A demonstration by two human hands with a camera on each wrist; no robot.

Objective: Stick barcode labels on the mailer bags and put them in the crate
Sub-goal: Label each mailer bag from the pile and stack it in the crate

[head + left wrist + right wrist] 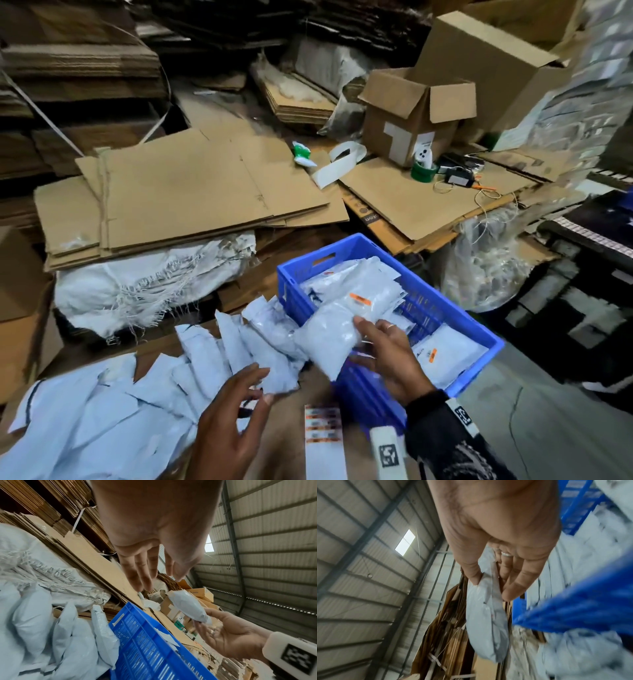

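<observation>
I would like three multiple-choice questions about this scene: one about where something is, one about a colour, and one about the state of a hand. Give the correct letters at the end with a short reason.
1. Where is the mailer bag that the right hand holds?
A. over the near rim of the crate
B. on the open cardboard box
C. under the label sheet

2. What colour is the barcode label on that bag?
A. green
B. orange
C. purple

3. What is the state of the left hand?
A. it grips a roll of tape
B. it pinches a label
C. its fingers are spread and hold nothing

Answers: 1 A, the head view shows the bag held above the crate's near edge. 2 B, an orange strip shows on the bag's upper face. 3 C, the left wrist view shows straight fingers with nothing between them, above the pile of bags.
</observation>
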